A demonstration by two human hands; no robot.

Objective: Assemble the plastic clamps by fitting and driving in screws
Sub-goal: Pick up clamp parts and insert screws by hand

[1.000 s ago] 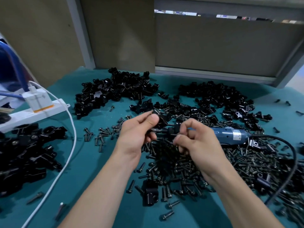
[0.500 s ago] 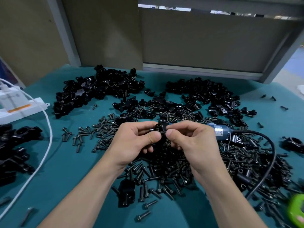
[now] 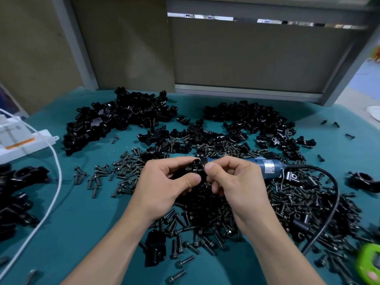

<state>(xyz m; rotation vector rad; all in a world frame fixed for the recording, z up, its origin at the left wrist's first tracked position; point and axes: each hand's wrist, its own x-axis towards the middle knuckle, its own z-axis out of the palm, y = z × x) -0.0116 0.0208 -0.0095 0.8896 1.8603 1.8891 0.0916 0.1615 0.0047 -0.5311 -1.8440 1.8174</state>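
Observation:
My left hand (image 3: 164,186) grips a black plastic clamp (image 3: 195,167) between thumb and fingers above the middle of the table. My right hand (image 3: 236,182) pinches the clamp's right side with thumb and forefinger; whether a screw sits between those fingertips is hidden. A blue electric screwdriver (image 3: 265,167) lies on the table just behind my right hand, its black cable (image 3: 333,204) curving to the right. Loose black screws (image 3: 205,212) are heaped under both hands. An assembled clamp (image 3: 155,247) lies near my left forearm.
Piles of black clamp parts lie at the back left (image 3: 117,122), back right (image 3: 257,122) and left edge (image 3: 16,194) of the teal table (image 3: 82,223). A white power strip (image 3: 22,140) with a white cable (image 3: 51,194) sits far left. A green object (image 3: 370,262) is at the lower right.
My right hand left the screwdriver, which now lies on the table, and came to the clamp. Both hands now hold the clamp together. The camera view shifted.

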